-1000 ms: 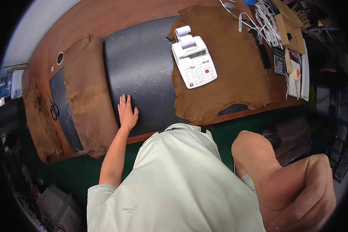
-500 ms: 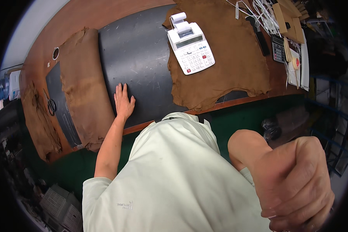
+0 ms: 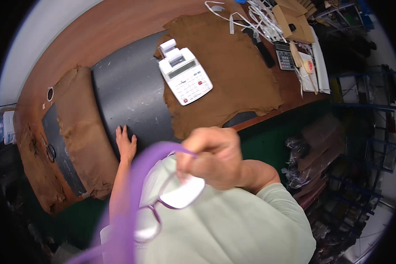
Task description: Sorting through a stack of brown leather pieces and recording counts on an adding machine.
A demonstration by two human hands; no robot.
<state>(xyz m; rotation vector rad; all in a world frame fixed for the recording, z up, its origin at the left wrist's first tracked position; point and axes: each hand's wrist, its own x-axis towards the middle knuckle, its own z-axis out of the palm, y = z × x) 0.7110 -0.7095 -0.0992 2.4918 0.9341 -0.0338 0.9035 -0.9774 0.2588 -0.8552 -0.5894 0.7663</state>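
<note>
Purple-framed eyeglasses (image 3: pixel 183 193) hang close to the camera, in front of my shirt. My right hand (image 3: pixel 215 154) is closed on one temple, while the other temple sweeps blurred toward the lower left. Flat on a black mat (image 3: pixel 127 94) rests my left hand (image 3: pixel 126 143), fingers apart and holding nothing. It lies near the edge of a brown leather piece (image 3: pixel 84 125) on the left. A white printing calculator (image 3: pixel 187 79) with a paper roll sits on a larger brown leather hide (image 3: pixel 233 66) to the right of the mat.
Scissors (image 3: pixel 51 152) lie on the left of the wooden table, near another leather piece (image 3: pixel 37 171). At the right end are a small dark calculator (image 3: pixel 285 59), a black-handled tool (image 3: pixel 264 53), white strips (image 3: pixel 266 26) and a cardboard box (image 3: pixel 290 20). Shelving (image 3: pixel 365 105) stands beyond.
My right hand has swung from the lower right to the middle, bringing the eyeglasses into view. My left hand stays on the mat. The whole view has shifted, so the table sits lower and further left.
</note>
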